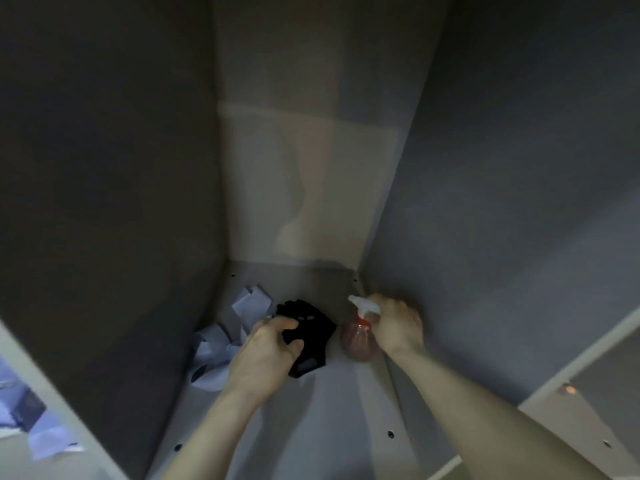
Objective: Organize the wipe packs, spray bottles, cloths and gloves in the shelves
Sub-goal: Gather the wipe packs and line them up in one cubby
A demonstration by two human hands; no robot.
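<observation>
Black gloves sit mid-shelf, left hand pinching their near edge. Right hand clamped round spray bottle neck, bottle standing by the rt wall. Pale blue wipe packs lie just left of the gloves. Risk: bottle looks close to wall, could tip if let go off-balance. Dim, blurry; pack labels unreadable, glove count unclear, cloths not in view.

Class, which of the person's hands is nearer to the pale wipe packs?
Left. The left hand grips the black glove right beside the wipe packs; the right hand holds the spray bottle, farther off.
</observation>
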